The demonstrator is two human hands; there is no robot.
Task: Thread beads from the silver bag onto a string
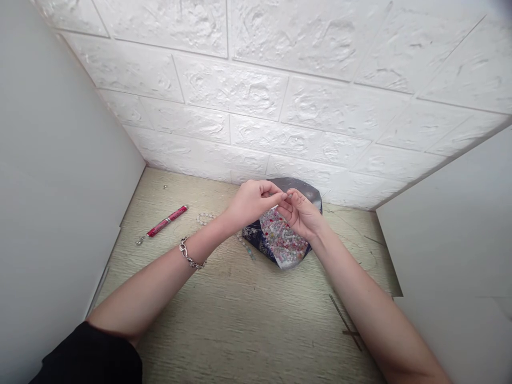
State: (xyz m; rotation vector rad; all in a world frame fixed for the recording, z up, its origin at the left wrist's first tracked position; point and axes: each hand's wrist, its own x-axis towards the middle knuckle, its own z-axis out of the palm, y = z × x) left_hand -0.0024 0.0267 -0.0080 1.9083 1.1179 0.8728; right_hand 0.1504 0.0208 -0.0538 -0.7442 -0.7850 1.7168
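My left hand [256,200] and my right hand [302,210] meet fingertip to fingertip in the head view. Both are pinched closed, and whatever lies between the fingers is too small to make out. Just under them stands an open pouch [312,189] with a grey inside and a dark blue patterned outside. A heap of mixed small beads [282,240], pink, red, white and clear, fills its front. A string of beads [206,217], pale with some light blue ones, lies on the table, partly hidden behind my left forearm.
A red pen [167,221] with a charm at its end lies on the left of the wooden table [240,320]. Thin dark sticks [346,322] lie by my right forearm. A white brick-patterned wall [256,96] closes the back, with panels at both sides.
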